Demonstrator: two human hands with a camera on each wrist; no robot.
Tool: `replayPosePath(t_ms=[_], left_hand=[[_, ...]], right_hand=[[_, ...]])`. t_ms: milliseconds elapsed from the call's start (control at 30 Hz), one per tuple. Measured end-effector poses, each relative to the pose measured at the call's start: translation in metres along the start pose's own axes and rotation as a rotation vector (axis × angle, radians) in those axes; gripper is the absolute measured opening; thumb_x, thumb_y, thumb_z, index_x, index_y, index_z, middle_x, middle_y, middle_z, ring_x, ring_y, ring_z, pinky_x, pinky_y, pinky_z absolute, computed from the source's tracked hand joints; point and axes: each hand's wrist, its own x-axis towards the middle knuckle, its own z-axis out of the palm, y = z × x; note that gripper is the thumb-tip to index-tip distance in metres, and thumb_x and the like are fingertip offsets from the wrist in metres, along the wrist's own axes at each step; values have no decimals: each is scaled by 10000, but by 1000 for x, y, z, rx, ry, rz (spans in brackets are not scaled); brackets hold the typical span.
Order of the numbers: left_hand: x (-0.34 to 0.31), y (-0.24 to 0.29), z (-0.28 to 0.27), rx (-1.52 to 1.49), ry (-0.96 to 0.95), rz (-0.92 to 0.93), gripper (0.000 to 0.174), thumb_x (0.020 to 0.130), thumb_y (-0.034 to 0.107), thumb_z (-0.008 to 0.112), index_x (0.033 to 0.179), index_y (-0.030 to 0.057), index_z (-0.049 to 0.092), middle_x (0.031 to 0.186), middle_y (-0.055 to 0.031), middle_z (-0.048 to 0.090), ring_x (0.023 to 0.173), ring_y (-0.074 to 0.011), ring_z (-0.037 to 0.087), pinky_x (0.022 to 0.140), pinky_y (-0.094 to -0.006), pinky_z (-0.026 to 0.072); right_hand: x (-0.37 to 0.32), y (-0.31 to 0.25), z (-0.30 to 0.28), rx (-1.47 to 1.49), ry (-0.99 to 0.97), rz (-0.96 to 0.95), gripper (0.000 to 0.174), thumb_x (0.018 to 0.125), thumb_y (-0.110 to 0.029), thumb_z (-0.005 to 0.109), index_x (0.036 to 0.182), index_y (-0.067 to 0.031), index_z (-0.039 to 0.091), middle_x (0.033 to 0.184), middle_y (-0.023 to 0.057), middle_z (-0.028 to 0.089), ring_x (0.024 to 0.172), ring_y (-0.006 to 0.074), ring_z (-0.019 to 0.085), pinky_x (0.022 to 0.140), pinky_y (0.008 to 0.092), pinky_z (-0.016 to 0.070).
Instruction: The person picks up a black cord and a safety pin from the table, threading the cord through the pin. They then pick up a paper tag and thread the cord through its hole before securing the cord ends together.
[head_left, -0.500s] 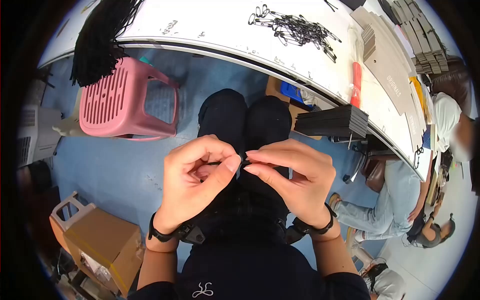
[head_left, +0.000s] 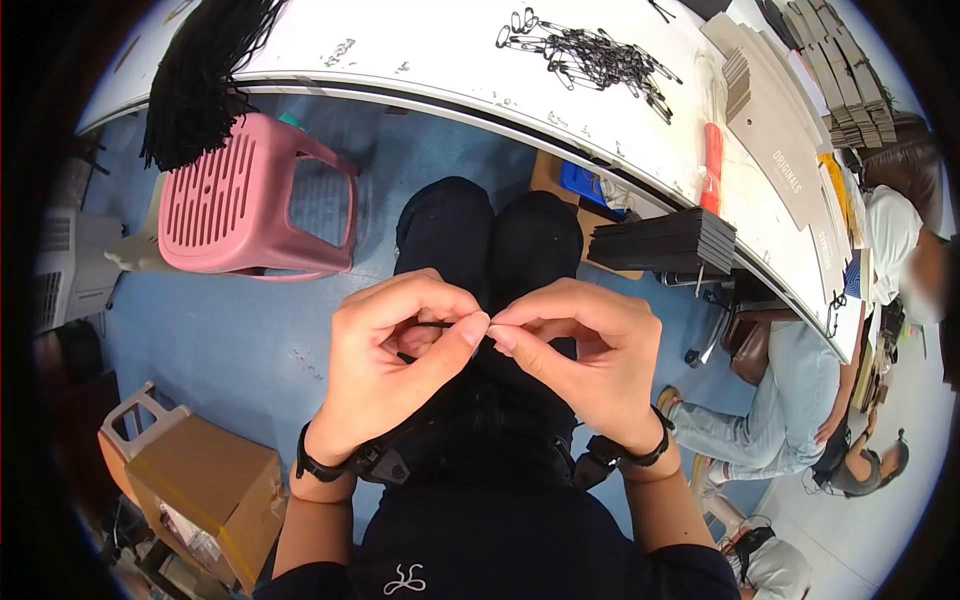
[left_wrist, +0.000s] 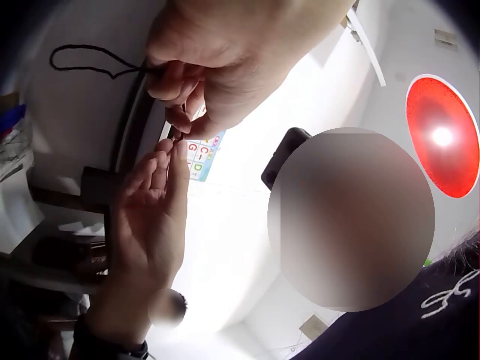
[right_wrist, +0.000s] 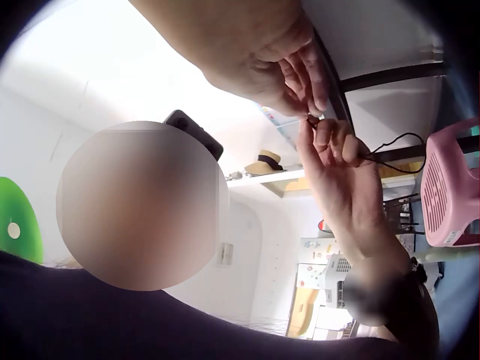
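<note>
Above the lap, my left hand (head_left: 385, 350) pinches a thin black cord (left_wrist: 127, 70) between thumb and forefinger. A loop of this cord hangs out past the left fingers in both wrist views. Facing it, my right hand (head_left: 600, 350) pinches at the same spot, its thumb and forefinger meeting the left fingertips. A small dark bit shows between the two sets of fingertips in the left wrist view; most of it is hidden by the fingers, and I cannot tell whether it is a knot or the cord's end.
Beyond the knees, a white table (head_left: 430, 50) holds a pile of black safety pins (head_left: 605, 62), a bundle of black cords (head_left: 205, 90) and grey printed cards (head_left: 780, 150). Black cards (head_left: 665, 243) are stacked at its near edge. A pink stool (head_left: 215, 200) and a cardboard box (head_left: 200, 470) stand left.
My right fingertips have moved slightly left and closed up against the left ones. The dark bit that showed in the gap between them is now covered in the head view.
</note>
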Motion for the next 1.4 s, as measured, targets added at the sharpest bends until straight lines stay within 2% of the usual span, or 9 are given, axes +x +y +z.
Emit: replayPosePath(t_ms=[67, 167, 367, 700, 800, 867, 967, 1067, 1400], left_hand=[[1, 1, -1, 61, -26, 10, 70, 771, -44, 649, 830, -8, 639, 689, 10, 540, 529, -2, 332, 456, -178, 234], [2, 3, -1, 63, -38, 1, 85, 759, -31, 662, 837, -1, 652, 696, 2, 551, 527, -11, 335, 456, -179, 236], [2, 9, -2, 134, -63, -50, 70, 738, -28, 667, 803, -18, 641, 725, -14, 566, 579, -29, 368, 507, -185, 258], [2, 10, -3, 124, -59, -49, 69, 744, -34, 655, 806, -17, 632, 722, -16, 563, 588, -26, 386, 508, -181, 262], [1, 9, -4, 115, -55, -77, 59, 749, -28, 650, 803, -17, 629, 715, -15, 558, 595, -31, 399, 515, -184, 274], [2, 2, -5, 56, -49, 3, 85, 752, -59, 636, 819, -7, 633, 705, 0, 556, 533, -8, 360, 468, -173, 246], [0, 2, -5, -102, 4, -59, 79, 764, -68, 624, 824, -16, 626, 717, -2, 547, 540, -1, 359, 476, -167, 245], [-1, 2, -7, -83, -6, -42, 75, 772, -72, 620, 825, -19, 621, 725, -4, 540, 557, 0, 379, 485, -159, 256], [0, 5, -5, -46, -24, -35, 90, 759, -74, 637, 827, -15, 628, 727, -8, 555, 579, -4, 413, 482, -154, 271]], right_hand=[[-1, 0, 1, 125, 2, 124, 105, 771, 19, 684, 867, 43, 648, 796, 86, 657, 727, 104, 644, 613, 213, 534], [-2, 1, 0, 233, -14, 169, 117, 796, 9, 669, 892, 56, 621, 828, 83, 650, 763, 103, 636, 636, 214, 541], [-3, 5, -2, 378, -72, 210, 122, 825, -9, 648, 914, 45, 585, 866, 89, 637, 802, 119, 635, 675, 230, 542], [-1, 11, -3, 521, -131, 241, 114, 856, -19, 613, 938, 35, 555, 866, 89, 626, 811, 138, 634, 695, 256, 545], [0, 9, -3, 567, -147, 280, 116, 864, -25, 603, 944, 39, 549, 878, 96, 620, 818, 145, 630, 711, 268, 547], [3, 3, -3, 676, -88, 378, 129, 867, -23, 597, 966, 43, 547, 895, 106, 619, 819, 151, 630, 727, 270, 547], [0, 3, -3, 552, -52, 310, 139, 863, -21, 602, 971, 53, 557, 899, 111, 622, 823, 153, 631, 735, 270, 548], [-1, 4, -2, 473, -65, 225, 146, 859, -9, 601, 979, 68, 568, 913, 116, 627, 828, 142, 630, 724, 254, 547], [-2, 5, -1, 455, -86, 241, 133, 855, 3, 601, 955, 91, 596, 895, 121, 639, 822, 126, 626, 706, 223, 539]])
